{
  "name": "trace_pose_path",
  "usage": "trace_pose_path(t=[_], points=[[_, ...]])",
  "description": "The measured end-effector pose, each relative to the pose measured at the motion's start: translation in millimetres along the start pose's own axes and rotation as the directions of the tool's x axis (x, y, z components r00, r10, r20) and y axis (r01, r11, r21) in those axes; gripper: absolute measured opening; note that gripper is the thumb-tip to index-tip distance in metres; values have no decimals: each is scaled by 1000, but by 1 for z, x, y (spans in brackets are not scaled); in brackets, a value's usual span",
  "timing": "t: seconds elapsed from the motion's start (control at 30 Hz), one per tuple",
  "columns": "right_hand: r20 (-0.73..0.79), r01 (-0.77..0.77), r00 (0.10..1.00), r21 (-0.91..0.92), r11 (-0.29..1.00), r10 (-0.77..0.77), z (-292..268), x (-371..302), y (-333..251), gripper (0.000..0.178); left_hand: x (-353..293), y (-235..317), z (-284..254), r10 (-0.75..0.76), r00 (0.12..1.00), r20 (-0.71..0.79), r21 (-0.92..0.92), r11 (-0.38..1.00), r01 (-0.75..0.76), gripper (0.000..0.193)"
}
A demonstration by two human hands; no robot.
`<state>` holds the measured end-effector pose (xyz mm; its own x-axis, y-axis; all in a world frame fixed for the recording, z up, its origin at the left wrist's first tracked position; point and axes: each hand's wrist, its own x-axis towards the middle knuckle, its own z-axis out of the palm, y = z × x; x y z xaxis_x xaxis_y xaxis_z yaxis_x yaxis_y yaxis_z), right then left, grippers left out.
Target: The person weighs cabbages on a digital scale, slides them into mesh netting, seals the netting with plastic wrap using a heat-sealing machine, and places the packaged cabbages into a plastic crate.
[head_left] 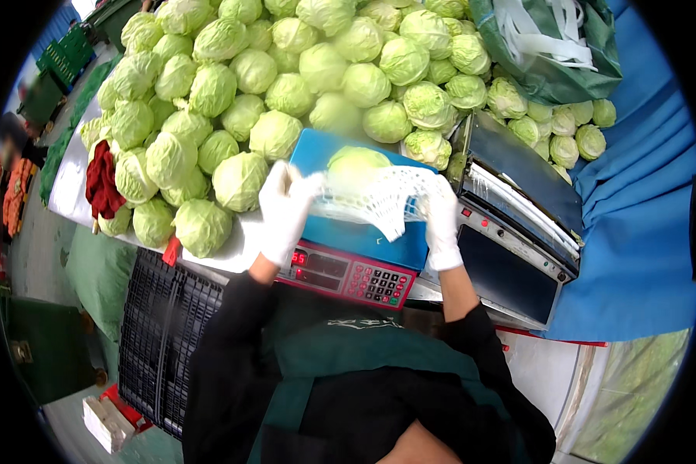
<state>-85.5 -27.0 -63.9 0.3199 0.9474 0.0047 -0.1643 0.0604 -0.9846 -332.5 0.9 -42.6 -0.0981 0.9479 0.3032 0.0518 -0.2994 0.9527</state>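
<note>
Dark green apron cloth (379, 352) lies nearest the camera, on the near side of the scale (339, 234). Over the scale's blue plate, the left hand (288, 207) and right hand (442, 220), in white gloves, grasp a white net (390, 205) stretched between them. One pale cabbage (353, 164) shows over the plate, partly behind the net; whether it is inside, I cannot tell. More cabbages (276, 134) are heaped beyond the scale.

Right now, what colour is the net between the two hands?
The net is white; head view.
</note>
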Motion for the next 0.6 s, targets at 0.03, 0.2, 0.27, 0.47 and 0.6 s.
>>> trace_pose_path(t=[0.03,0.2,0.27,0.47,0.6], points=[[0,344,935,-245,906,-355,-9,24,35,17,18,-20,16,45,999,-18,-18,999,-46,29],[61,-182,980,-109,977,189,23,22,18,27,46,-100,41,-56,974,221,108,994,32,50],[164,-51,983,-185,981,82,8,11,18,26,34,-100,42,-244,897,368,-307,879,365,53],[444,-389,847,143,910,292,-3,-54,-51,28,-24,8,0,-384,514,767,-495,157,855,60],[596,-531,740,232,815,313,-24,-71,-63,29,-51,23,-9,-139,487,862,-353,525,775,45]])
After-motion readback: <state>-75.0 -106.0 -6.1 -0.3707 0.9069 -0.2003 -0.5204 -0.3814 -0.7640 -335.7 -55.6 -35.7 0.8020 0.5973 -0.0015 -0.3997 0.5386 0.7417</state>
